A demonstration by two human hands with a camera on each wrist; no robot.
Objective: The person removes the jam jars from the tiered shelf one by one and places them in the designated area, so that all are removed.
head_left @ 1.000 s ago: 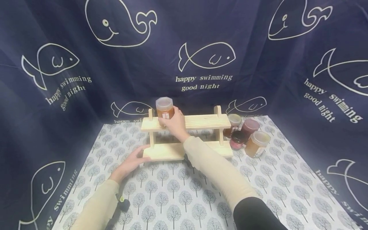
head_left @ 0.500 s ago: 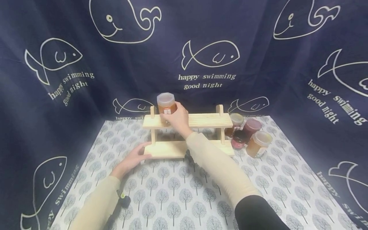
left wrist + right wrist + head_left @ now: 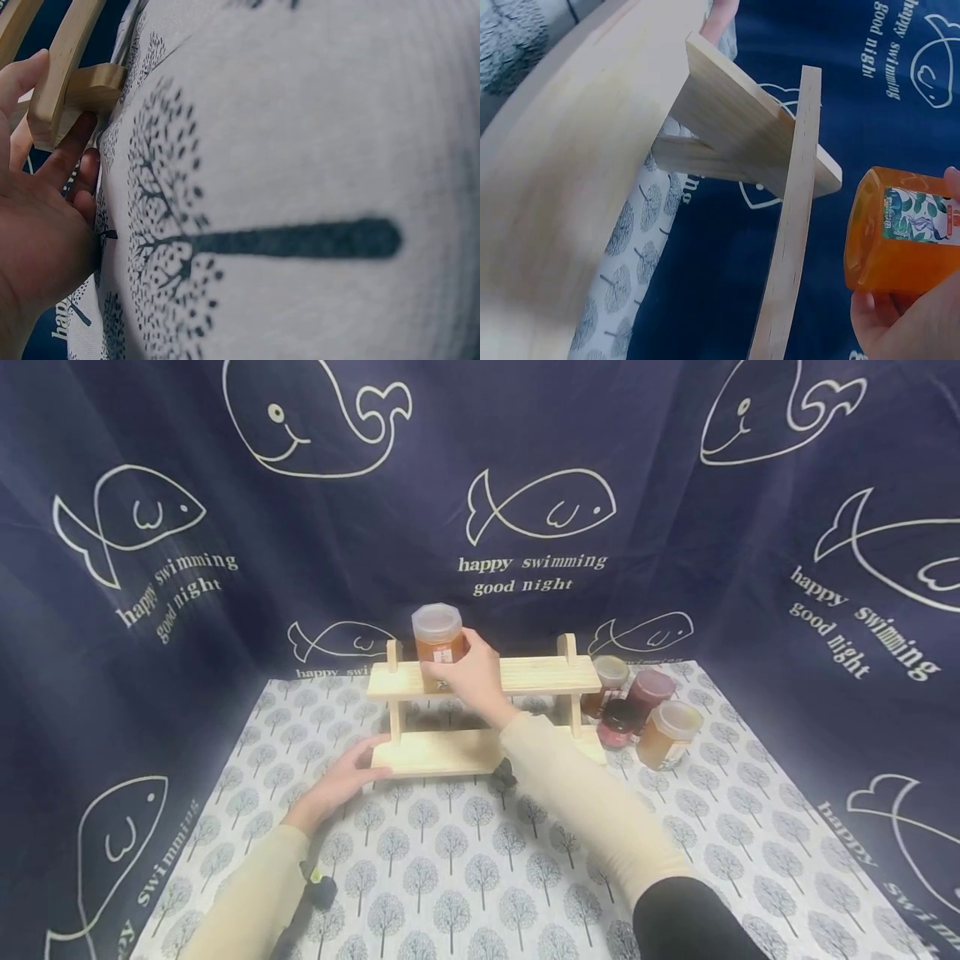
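Observation:
My right hand (image 3: 472, 677) grips a clear-lidded jar (image 3: 438, 643) of orange contents, held upright at the left part of a wooden two-tier rack's upper shelf (image 3: 540, 675). In the right wrist view, a gap shows between the base of the orange jar (image 3: 904, 262) and the upper shelf's edge (image 3: 799, 187). The jar's label faces the head camera, partly behind my thumb. At the left end of the rack's lower shelf (image 3: 427, 753), my left hand (image 3: 341, 781) holds the board, thumb in front. The left wrist view has this hand (image 3: 45, 225) around the wooden end piece (image 3: 56, 97).
To the right of the rack stand several jars: a dark-lidded small jar (image 3: 618, 724), a purplish jar (image 3: 651, 695), an amber jar (image 3: 669, 739) and one with a pale lid (image 3: 609, 681). A tree-print cloth (image 3: 450, 877) covers the table, and a navy curtain (image 3: 420, 543) hangs behind.
My right hand has carried the orange jar slightly up and to the right along the upper shelf. The left hand keeps its place on the lower shelf; the head view has shifted a little.

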